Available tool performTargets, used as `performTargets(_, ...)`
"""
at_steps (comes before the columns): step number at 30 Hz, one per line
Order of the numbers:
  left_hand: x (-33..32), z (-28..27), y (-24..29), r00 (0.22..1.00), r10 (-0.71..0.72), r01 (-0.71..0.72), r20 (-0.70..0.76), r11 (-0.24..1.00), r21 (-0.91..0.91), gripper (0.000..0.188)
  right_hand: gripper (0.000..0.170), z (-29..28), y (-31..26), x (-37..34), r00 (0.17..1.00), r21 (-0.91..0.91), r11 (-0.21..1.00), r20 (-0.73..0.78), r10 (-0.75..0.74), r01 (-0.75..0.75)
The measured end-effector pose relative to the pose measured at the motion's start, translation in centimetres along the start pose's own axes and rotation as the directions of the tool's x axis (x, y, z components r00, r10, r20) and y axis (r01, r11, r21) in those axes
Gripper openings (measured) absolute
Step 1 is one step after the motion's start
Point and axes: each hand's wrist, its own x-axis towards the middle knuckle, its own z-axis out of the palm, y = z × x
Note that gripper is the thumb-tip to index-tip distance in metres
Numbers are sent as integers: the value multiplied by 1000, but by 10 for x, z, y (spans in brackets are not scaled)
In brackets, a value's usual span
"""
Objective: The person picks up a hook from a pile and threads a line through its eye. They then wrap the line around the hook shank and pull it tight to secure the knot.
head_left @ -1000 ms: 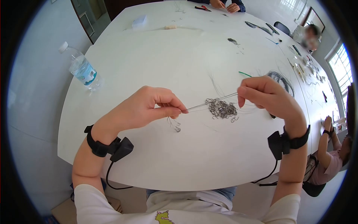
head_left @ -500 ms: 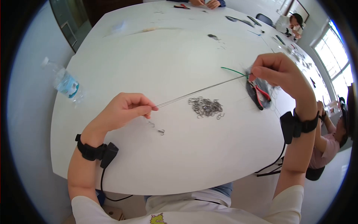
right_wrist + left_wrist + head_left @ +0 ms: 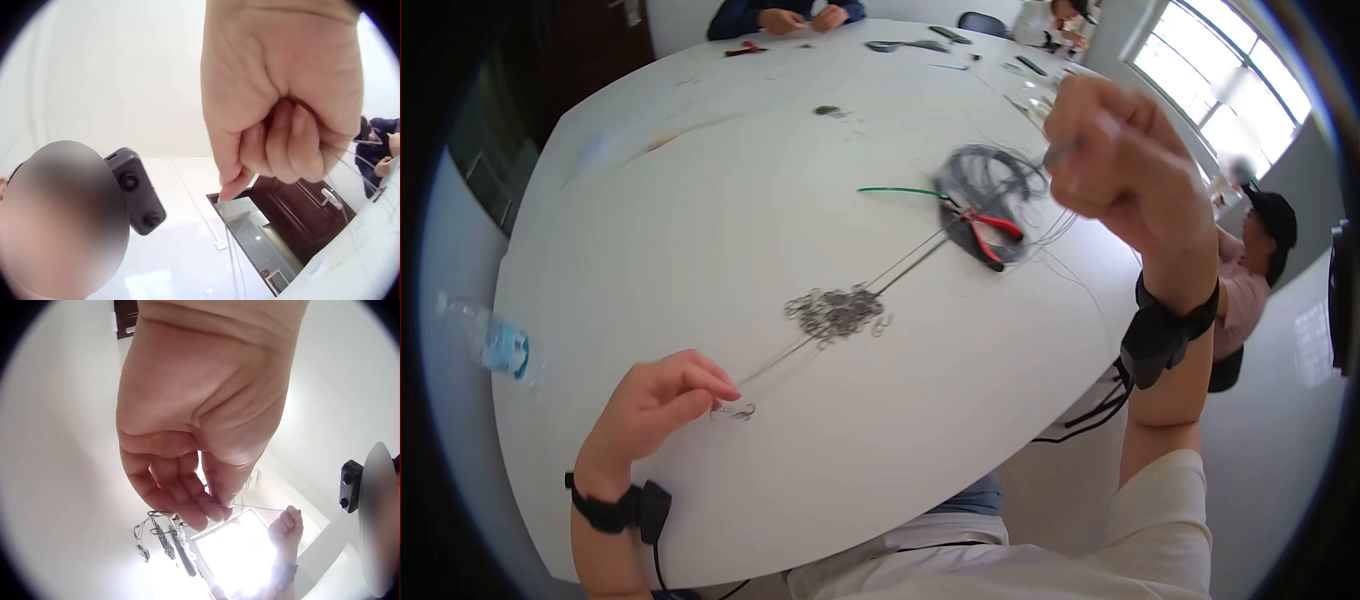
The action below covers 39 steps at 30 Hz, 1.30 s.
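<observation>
Over the smooth white table (image 3: 820, 480), you have thin, wiry line (image 3: 912, 267) stretched slantwise between your 2 hands. Your left hand (image 3: 650, 410), low near the table's left side, pinches its end between thumb and fingertips with almost no gap, the other fingers loosely bent; small curved metal hooks (image 3: 742, 411) show just beside those fingertips. Your right hand (image 3: 1125, 165), raised at the upper right, has its fingers curled tightly into the palm around the other end, and loose strands trail from it. The line crosses a tangled, grainy heap of grey hooks (image 3: 832, 313) in the head view. Beyond lie pliers (image 3: 998, 225) with slick red-and-black handles, against a round, springy coil (image 3: 975, 165) of dark strands, and a slim green strip (image 3: 900, 189). A broad stretch of white surface separates the heap from the near edge, which curves up toward your right forearm. You cannot tell how high the line runs above the heap, or how many strands it has. Blur softens your right fingers and the clear plastic bottle (image 3: 505, 348) at far left, and your right knuckles hide the fingertips from the head camera.
</observation>
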Motion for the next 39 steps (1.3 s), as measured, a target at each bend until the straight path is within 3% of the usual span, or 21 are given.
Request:
performTargets(1, 0, 4, 1, 996, 82, -81, -24, 996, 32, 18, 25, -9, -5, -6, 1000, -7, 1000, -23, 10, -10)
performTargets(3, 3, 11, -1, 994, 98, -96, -38, 994, 59, 20, 30, -28, -18, -20, 991, 173, 979, -92, -96, 111)
performTargets(4, 6, 12, -4, 986, 121, -109, -110, 988, 107, 21, 21, -36, -25, -28, 976, 72, 995, -209, -59, 75)
performTargets(6, 8, 9, -10, 975, 142, -116, -170, 981, 153, 21, 21, -89, -32, -56, 927, -3, 996, -367, 77, -84)
performTargets(7, 9, 4, -13, 977, 81, -60, -195, 992, 109, 19, 19, -118, -31, -69, 863, 20, 994, -496, 102, -106)
performTargets(9, 12, -4, -18, 978, 18, -4, -207, 998, 67, 18, 40, -178, -32, -99, 579, -244, 945, -811, -77, -217)
performTargets(11, 13, -7, -23, 955, -95, 108, -280, 994, 30, 16, 34, -225, -46, -131, 435, -467, 802, -851, -294, -372)
performTargets(14, 15, -5, -23, 942, -125, 141, -311, 990, 27, 15, 36, -278, -47, -166, 409, -526, 740, -837, -363, -420)
performTargets(16, 14, -5, -23, 945, -122, 140, -304, 989, 38, 15, 41, -287, -34, -170, 250, -550, 449, -784, -569, -704)
performTargets(21, 15, -2, -22, 946, -103, 120, -306, 992, 36, 16, 40, -306, 46, -200, 351, -548, 292, -780, -518, -784)
performTargets(23, 14, -2, -21, 944, -112, 131, -309, 991, 41, 16, 39, -274, 68, -197, 372, -400, 49, -884, -282, -915)
performTargets(25, 14, -2, -20, 944, -111, 132, -310, 990, 48, 16, 36, -303, 128, -236, 512, -483, 288, -859, 28, -827)
performTargets(27, 14, -2, -21, 946, -109, 131, -306, 990, 53, 16, 37, -310, 156, -259, 639, -581, 268, -670, 378, -769)
performTargets(29, 15, -2, -21, 948, -105, 126, -300, 991, 52, 16, 39, -220, 133, -204, 217, -182, 120, -767, 604, -976)
performTargets(31, 15, -1, -20, 946, -111, 133, -304, 990, 53, 16, 47, -193, 132, -188, 216, -187, 110, -799, 561, -976)
performTargets(33, 14, 0, -19, 939, -122, 147, -320, 988, 55, 16, 54, -190, 135, -177, 307, -449, -255, -839, 448, -856)
performTargets(34, 15, 0, -18, 942, -124, 149, -312, 987, 58, 15, 52, -176, 128, -162, 364, -489, -328, -853, 375, -808)
performTargets(35, 15, 1, -18, 944, -126, 150, -305, 987, 59, 15, 52, -157, 122, -148, 378, -503, -320, -845, 379, -803)
performTargets(36, 15, 1, -17, 938, -132, 158, -319, 986, 56, 15, 47, -134, 115, -135, 614, -641, -133, -765, 197, -756)
performTargets(37, 15, 2, -16, 941, -130, 158, -313, 985, 67, 15, 42, -110, 108, -120, 768, -769, 28, -639, -35, -638)
performTargets(39, 15, 2, -16, 941, -130, 160, -311, 984, 74, 15, 28, -63, 87, -80, 796, -703, 394, -586, 149, -592)
